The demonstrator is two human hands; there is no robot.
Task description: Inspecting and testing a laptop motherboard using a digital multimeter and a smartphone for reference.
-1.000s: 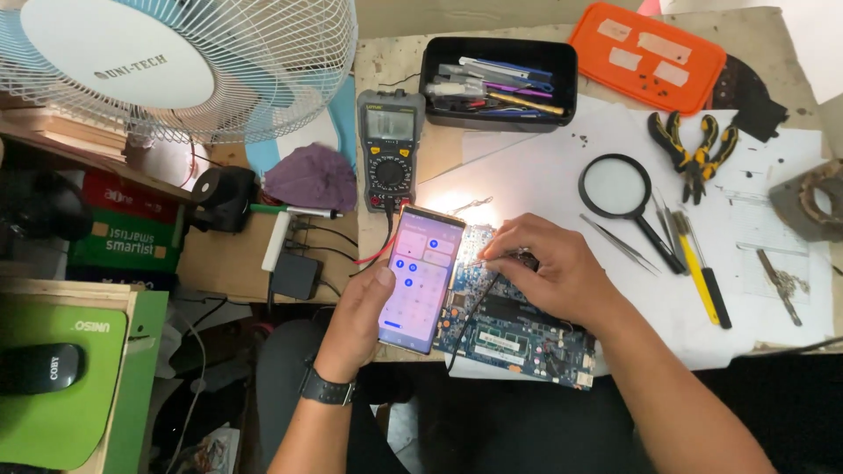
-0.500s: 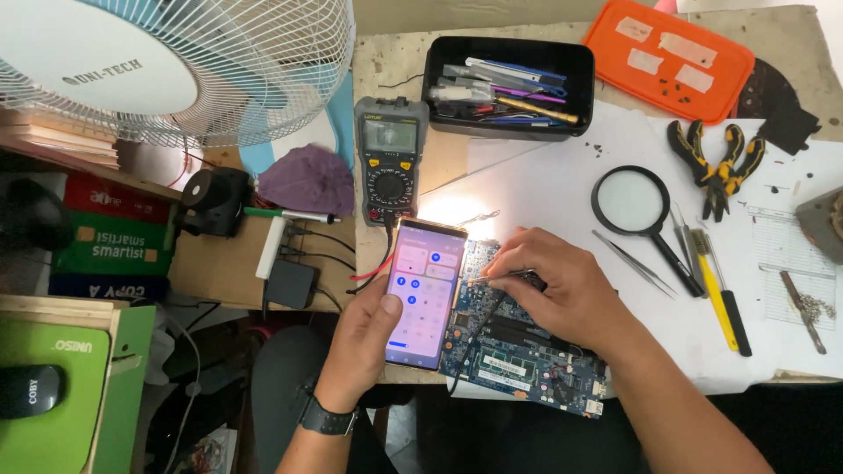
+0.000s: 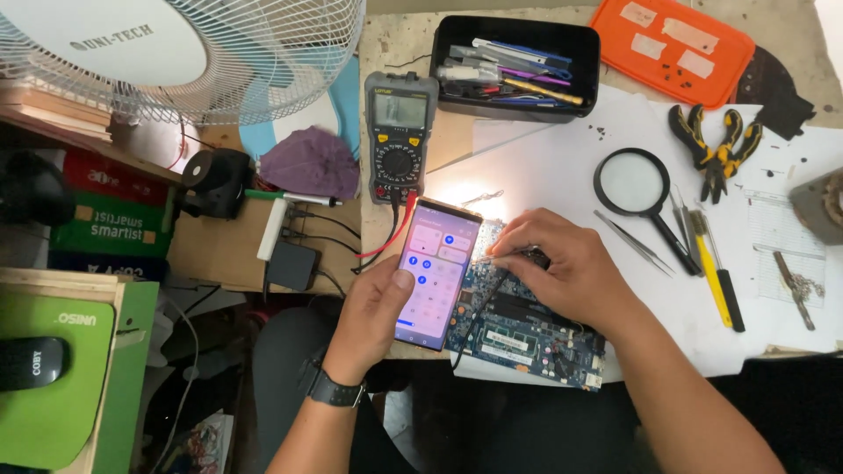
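While the smartphone [image 3: 436, 274] sat upright in the left hand [image 3: 376, 316], its lit screen faced up, showing a pale panel of rounded tiles, and the thumb lay on the lower left of the glass with the other fingers wrapped behind the case, clamped on it. Its lower end hung past the near edge of the surface, and its right edge overlapped the blue circuit board [image 3: 527, 325] lying just beside it. On that board rested the right hand [image 3: 562, 272], whose fingers were pinched together on a thin black probe [image 3: 492, 290] that slanted down across the board toward its near left corner; the tip itself was too small to make out. A black watch [image 3: 334, 389] circled the left wrist.

Behind the phone stood a grey digital multimeter [image 3: 400, 136], its red and black leads [image 3: 386, 233] running down toward the phone. A bright patch of light fell on the white paper [image 3: 562, 167] covering the surface between the meter and the right hand. Right of that hand lay a black magnifying glass [image 3: 634, 186], tweezers [image 3: 634, 244], and a yellow-handled tool [image 3: 713, 281] near it. Further back were a black tray of pens [image 3: 514, 66], an orange case [image 3: 672, 48] and yellow-and-black pliers [image 3: 716, 149]. To the left, well apart, stood a white fan [image 3: 167, 57], a purple cloth [image 3: 309, 164] and a green mouse pad [image 3: 53, 369] with a black mouse [image 3: 31, 362]
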